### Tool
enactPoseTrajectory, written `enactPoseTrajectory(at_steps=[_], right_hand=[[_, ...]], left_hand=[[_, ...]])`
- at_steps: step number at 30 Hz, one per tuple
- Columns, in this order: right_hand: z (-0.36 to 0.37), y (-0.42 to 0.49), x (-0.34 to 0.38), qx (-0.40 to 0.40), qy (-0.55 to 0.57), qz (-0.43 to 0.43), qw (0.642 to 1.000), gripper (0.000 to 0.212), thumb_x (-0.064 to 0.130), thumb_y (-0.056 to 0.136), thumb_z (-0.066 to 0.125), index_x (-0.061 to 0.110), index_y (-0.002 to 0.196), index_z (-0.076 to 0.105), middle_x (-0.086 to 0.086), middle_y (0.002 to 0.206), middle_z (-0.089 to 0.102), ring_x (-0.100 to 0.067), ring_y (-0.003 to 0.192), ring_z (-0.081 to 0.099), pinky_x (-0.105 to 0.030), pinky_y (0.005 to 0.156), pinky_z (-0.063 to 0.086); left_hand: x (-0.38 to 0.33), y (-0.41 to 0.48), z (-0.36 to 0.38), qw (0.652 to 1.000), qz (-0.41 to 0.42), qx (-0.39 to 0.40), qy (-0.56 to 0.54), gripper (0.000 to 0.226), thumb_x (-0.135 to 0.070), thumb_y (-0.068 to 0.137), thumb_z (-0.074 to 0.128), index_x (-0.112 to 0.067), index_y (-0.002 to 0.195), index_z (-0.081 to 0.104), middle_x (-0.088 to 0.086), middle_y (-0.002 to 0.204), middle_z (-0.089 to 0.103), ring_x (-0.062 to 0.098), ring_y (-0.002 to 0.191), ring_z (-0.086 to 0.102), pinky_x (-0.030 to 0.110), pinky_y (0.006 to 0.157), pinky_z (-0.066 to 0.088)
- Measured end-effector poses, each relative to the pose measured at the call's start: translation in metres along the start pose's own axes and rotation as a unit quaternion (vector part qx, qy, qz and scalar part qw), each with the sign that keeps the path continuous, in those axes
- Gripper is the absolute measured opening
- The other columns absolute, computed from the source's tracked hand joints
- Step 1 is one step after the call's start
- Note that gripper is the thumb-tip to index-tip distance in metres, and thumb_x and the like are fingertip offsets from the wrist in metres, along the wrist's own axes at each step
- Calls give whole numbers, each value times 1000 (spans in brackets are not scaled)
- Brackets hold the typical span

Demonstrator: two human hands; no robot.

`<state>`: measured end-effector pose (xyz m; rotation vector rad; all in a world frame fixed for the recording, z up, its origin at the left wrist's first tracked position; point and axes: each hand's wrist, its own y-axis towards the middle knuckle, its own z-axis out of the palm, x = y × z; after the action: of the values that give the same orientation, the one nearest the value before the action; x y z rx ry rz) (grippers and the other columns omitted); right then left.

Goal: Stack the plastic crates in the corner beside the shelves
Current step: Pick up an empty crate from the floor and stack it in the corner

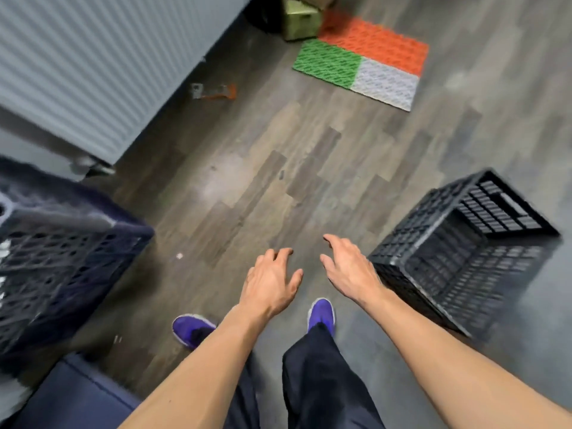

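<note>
A black plastic crate [458, 252] lies tipped on its side on the floor at the right, its open mouth facing right and away from me. A dark navy lattice crate [62, 261] stands at the left edge, blurred. My left hand [272, 280] hangs over the bare floor between them, fingers spread, holding nothing. My right hand [346, 267] is also empty with fingers apart, its knuckles just left of the black crate's near corner; whether it touches the crate I cannot tell.
A ribbed grey panel [77, 72] runs along the upper left. An orange, green and white mat [365, 57] lies far ahead, with a green box [300, 23] behind it and a small orange object [216, 91] by the panel. My purple shoes [322, 314] stand below my hands.
</note>
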<state>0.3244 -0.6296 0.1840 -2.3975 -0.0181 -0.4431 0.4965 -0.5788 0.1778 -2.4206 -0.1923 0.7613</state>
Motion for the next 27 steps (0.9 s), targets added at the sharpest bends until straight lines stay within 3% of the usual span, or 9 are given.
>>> enactPoseTrajectory(at_steps=[11, 27], right_hand=[[-42, -41, -208, -59, 185, 168, 966, 50, 34, 100, 49, 19, 147, 40, -10, 140, 53, -30, 131, 49, -43, 106, 42], [-70, -54, -323, -105, 341, 372, 857, 49, 32, 101, 48, 21, 148, 41, -4, 145, 50, -25, 133, 47, -40, 107, 41]], left_hand=[[-192, 51, 86, 981, 116, 111, 106, 54, -45, 96, 50, -18, 143, 43, 10, 129, 55, 31, 122, 51, 44, 101, 44], [-305, 148, 144, 923, 201, 253, 210, 52, -40, 98, 47, -17, 145, 41, 12, 132, 54, 31, 126, 48, 37, 108, 37]])
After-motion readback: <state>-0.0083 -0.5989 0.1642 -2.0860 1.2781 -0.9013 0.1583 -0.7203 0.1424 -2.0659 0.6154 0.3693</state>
